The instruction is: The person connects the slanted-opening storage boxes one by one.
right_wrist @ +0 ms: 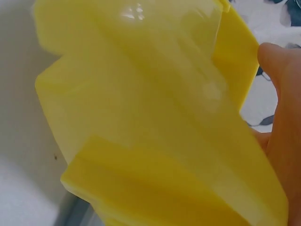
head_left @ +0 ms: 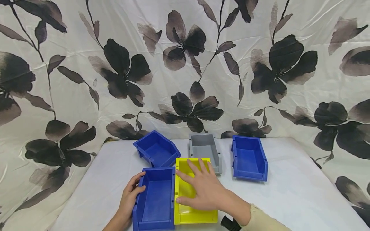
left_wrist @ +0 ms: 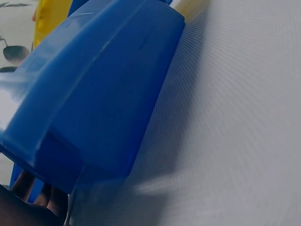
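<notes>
A blue plastic storage bin (head_left: pixel 157 200) lies at the table's front, its side wall large in the left wrist view. My left hand (head_left: pixel 128 199) grips this bin by its left rim, the thumb over the edge; in the left wrist view, fingers (left_wrist: pixel 44 195) show at the bin's far end. Directly right of it, side by side, is a yellow bin (head_left: pixel 196 218). My right hand (head_left: pixel 206 189) spreads over the yellow bin with straight fingers, the thumb by its left rim. From the right wrist camera, the yellow wall (right_wrist: pixel 141 103) fills most of the view.
Behind these stand a tilted blue bin (head_left: pixel 157 149) at the left, a grey bin (head_left: pixel 203 146) in the middle and another blue bin (head_left: pixel 250 157) at the right. A small black object (head_left: pixel 229 223) shows under the right sleeve. Floral cloth (head_left: pixel 185 80) hangs behind the white table (head_left: pixel 289 192).
</notes>
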`<state>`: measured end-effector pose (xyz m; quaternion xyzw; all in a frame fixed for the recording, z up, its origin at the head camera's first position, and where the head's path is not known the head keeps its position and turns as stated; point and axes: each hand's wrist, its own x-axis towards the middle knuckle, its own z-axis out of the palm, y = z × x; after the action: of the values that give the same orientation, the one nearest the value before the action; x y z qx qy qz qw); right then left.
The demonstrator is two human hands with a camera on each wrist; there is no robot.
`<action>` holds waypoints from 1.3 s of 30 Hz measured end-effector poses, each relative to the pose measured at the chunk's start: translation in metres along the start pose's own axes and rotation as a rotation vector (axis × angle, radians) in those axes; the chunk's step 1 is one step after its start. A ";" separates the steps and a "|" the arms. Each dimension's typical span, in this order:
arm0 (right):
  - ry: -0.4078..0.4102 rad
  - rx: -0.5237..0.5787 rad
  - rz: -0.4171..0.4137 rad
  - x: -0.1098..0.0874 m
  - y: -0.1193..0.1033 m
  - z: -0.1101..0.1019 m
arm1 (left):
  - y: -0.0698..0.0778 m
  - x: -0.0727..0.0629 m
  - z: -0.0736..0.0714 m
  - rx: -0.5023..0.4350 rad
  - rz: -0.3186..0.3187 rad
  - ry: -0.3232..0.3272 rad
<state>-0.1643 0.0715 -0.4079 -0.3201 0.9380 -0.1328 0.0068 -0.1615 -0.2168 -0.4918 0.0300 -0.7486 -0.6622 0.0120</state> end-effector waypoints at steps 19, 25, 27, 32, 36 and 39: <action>-0.024 -0.058 -0.034 0.003 -0.003 0.027 | -0.002 -0.002 0.003 -0.033 -0.023 0.012; -0.044 -0.049 -0.029 0.000 -0.002 0.033 | -0.004 -0.004 0.004 -0.067 -0.029 0.013; -0.041 -0.056 -0.034 0.000 -0.001 0.035 | -0.005 -0.005 0.004 -0.077 -0.038 0.023; -0.036 -0.076 -0.037 0.001 0.000 0.040 | -0.005 -0.006 0.003 -0.095 -0.036 0.026; -0.044 -0.086 -0.029 0.002 0.001 0.046 | -0.004 -0.005 0.003 -0.098 -0.028 0.020; -0.050 -0.091 -0.023 0.002 0.001 0.048 | -0.003 -0.005 0.003 -0.104 -0.023 0.024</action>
<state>-0.1622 0.0595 -0.4545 -0.3342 0.9388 -0.0820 0.0140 -0.1570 -0.2135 -0.4953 0.0460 -0.7126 -0.6999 0.0149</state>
